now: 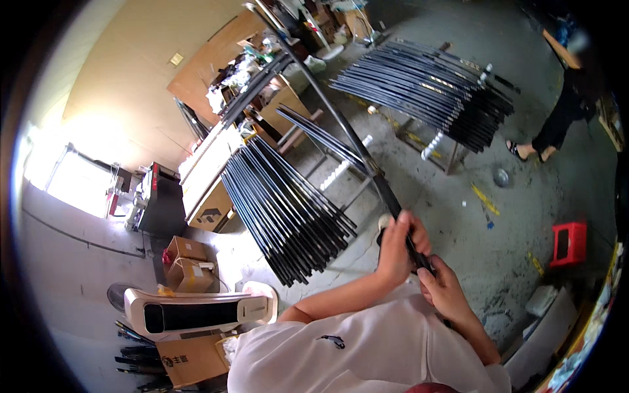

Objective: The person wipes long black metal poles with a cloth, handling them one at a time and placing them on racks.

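Holding a long, slender black rod (387, 194) slanting far left, the left hand (395, 250) and right hand (448, 290) both grasp its near end; checking seems underway, next probably needing steady turning.

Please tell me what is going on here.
A person holds a long black rod near its lower end with both hands, the left hand farther up it than the right hand. The rod slants up and away to the left. Ahead, similar rods lie side by side in two big batches, one on the left and one farther off on the right. Another person is partly visible at far right.
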